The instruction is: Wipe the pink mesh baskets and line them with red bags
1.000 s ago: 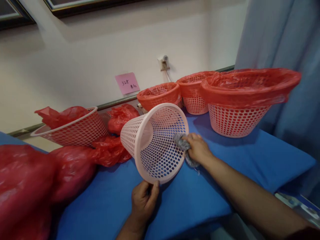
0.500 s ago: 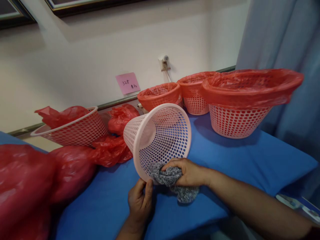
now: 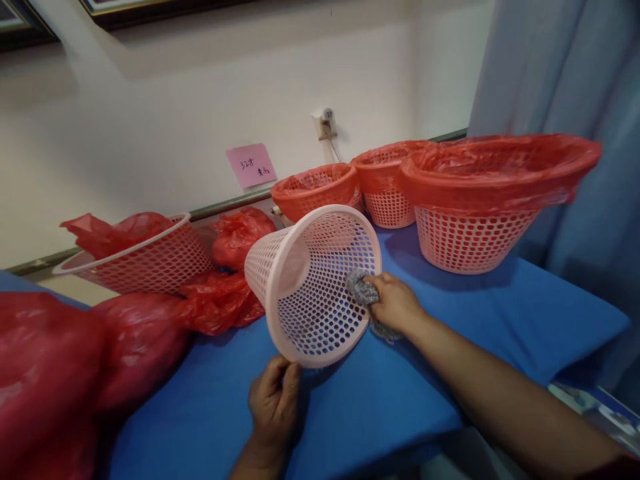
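A pale pink perforated wastebasket [image 3: 260,263] lies tipped on its side, its open mouth facing me and to the right. My left hand [image 3: 274,400] pinches the lower rim between thumb and fingers. Bunched in my right hand [image 3: 397,303] is a grey speckled cloth [image 3: 361,288], pressed against the right side of the rim and just inside it. Part of the cloth hangs down below the hand, outside the basket.
Baskets lined with red bags stand behind and to the right, the nearest being a large basket [image 3: 475,233]. At left are a tilted basket [image 3: 150,263] and full red plastic bags [image 3: 45,360]. Blue cloth [image 3: 380,413] covers the table; a pink note [image 3: 251,165] is on the wall.
My right hand has moved the cloth up and to the right along the rim, from the bottom to the right side. My left hand keeps its hold on the lower rim.
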Motion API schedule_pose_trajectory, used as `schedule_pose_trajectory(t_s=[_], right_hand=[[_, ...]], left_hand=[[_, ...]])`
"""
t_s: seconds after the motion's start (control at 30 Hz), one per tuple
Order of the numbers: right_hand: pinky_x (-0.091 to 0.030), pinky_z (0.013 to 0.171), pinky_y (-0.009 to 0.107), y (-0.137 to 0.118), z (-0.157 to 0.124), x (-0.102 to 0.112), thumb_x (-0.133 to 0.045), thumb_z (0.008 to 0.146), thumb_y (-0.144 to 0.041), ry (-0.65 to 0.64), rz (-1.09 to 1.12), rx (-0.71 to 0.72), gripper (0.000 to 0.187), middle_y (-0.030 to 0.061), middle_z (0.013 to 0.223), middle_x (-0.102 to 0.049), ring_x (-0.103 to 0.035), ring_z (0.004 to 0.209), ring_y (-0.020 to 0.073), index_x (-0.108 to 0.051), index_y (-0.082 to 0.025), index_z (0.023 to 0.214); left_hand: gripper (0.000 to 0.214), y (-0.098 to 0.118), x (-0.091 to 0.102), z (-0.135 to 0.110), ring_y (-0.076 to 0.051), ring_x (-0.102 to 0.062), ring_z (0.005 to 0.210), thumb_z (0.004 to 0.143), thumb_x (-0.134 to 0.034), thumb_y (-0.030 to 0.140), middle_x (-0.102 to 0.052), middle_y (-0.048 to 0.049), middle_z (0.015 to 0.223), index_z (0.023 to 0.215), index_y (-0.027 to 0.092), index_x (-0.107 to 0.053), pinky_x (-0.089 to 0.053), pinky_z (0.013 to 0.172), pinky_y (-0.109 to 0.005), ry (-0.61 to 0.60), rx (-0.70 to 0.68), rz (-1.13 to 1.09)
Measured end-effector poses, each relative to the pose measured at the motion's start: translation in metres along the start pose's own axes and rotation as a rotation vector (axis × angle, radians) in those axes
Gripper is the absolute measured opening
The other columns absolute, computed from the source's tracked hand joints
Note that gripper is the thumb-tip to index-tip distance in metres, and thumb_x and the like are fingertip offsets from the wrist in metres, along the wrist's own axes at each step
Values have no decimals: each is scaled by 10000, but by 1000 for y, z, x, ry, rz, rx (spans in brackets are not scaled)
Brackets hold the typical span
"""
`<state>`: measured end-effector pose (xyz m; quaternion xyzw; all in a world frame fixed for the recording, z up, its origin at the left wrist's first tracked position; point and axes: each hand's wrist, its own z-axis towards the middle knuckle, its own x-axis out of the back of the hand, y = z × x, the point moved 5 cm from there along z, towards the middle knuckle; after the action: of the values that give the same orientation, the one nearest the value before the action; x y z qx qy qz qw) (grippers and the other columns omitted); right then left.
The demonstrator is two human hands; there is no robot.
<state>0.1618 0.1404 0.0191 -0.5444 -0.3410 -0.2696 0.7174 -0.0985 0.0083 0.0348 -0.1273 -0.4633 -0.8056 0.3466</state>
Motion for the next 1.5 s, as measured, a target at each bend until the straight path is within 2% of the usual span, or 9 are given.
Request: schedule_pose_trajectory(t_s=[0.13, 0.23, 0.43, 0.73, 0.8, 1.0, 1.2, 1.4, 1.5], right_hand=[[-553, 885, 328, -7, -4, -39, -732, 742, -144, -216, 408, 107, 429, 22, 1066, -780, -715, 967, 221, -755, -244, 1159], [-570, 832, 307, -12, -8, -54, -800, 696, -188, -293, 600, 164, 431, -18, 996, -795, -730, 893, 196, -756, -248, 1121], [-560, 905, 318, -23, -14, -50, -758, 741, -175, -305, 542, 283, 422, -7, 1070, -785, -728, 976, 199, -752, -267, 1153], [-486, 1053, 412, 24, 10, 27, -601, 788, -53, 365, -26, -1, 655, 119, 1325, -614, -597, 1184, 293, -650, -267, 1405], [-486, 1051, 412, 18, 8, 23, -618, 785, -61, 322, -26, 44, 639, 125, 1320, -621, -598, 1178, 291, -656, -251, 1394], [-539, 963, 336, -21, -14, -29, -788, 764, -220, -247, 249, 274, 435, 42, 1138, -744, -691, 1049, 229, -759, -275, 1194], [-554, 962, 353, -19, -11, -33, -841, 731, -296, -288, 442, 278, 429, 32, 1155, -786, -726, 1041, 234, -773, -259, 1153], [-567, 938, 324, -28, -17, -40, -805, 755, -266, -419, 581, 331, 455, -5, 1135, -789, -740, 1016, 207, -746, -285, 1207], [-546, 969, 344, -18, -11, -31, -739, 762, -178, -256, 360, 242, 481, 29, 1143, -757, -708, 1057, 228, -737, -276, 1233]], left_hand=[[360, -3, -35, 2, -152, -595, 494, 918, -634, 468, -662, -1, 564, 738, 169, -721, -458, 495, -231, -398, 85, 76], [350, -7, -48, 1, -184, -679, 575, 939, -609, 450, -756, -36, 666, 804, 172, -772, -514, 544, -245, -488, 136, 58], [305, 3, -31, 2, -167, -686, 550, 970, -600, 365, -761, -26, 657, 843, 171, -798, -534, 566, -233, -297, -67, -8], [409, 3, -3, -9, -124, -527, 501, 977, -601, 432, -576, 15, 546, 674, 169, -675, -445, 539, -234, 35, -66, 49], [395, 4, -4, -10, -122, -525, 505, 973, -611, 404, -582, 11, 552, 663, 166, -670, -445, 547, -236, 40, -71, 33], [276, 8, -18, 0, -135, -604, 499, 943, -631, 349, -688, -7, 599, 776, 156, -735, -477, 511, -214, -179, -117, 15], [297, 7, -39, 3, -155, -681, 532, 961, -606, 366, -760, -25, 654, 836, 172, -792, -528, 532, -213, -374, -46, 9], [389, 7, -17, -1, -124, -584, 476, 965, -611, 395, -660, -6, 545, 687, 154, -736, -458, 503, -206, -134, -97, 81], [408, 5, -3, -6, -119, -554, 501, 961, -630, 432, -622, 2, 550, 669, 156, -706, -454, 540, -222, 45, -54, 94]])
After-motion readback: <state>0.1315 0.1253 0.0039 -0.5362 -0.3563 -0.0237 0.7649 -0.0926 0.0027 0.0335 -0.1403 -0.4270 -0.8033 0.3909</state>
